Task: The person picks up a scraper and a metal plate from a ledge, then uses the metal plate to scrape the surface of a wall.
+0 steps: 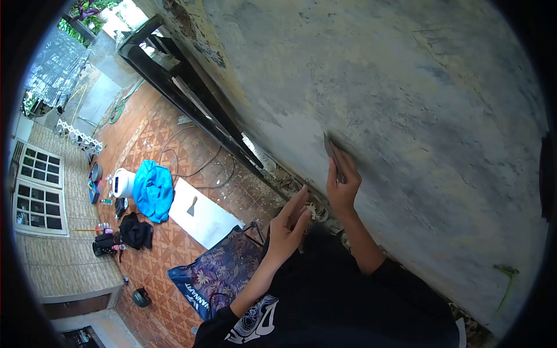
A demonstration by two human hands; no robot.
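Observation:
My right hand is closed round a flat scraper, whose blade edge lies at the rough grey wall. A smoother pale patch shows on the wall to the left of the blade. Lower and to the left, my left hand is held in the air in front of my body, fingers stretched and apart from the thumb, with nothing visible in it. A second scraper lies on a white board on the tiled floor.
A black metal frame leans along the wall's base. On the floor are a patterned bag, a blue cloth, a white container, a black cloth, a helmet and a loose cable.

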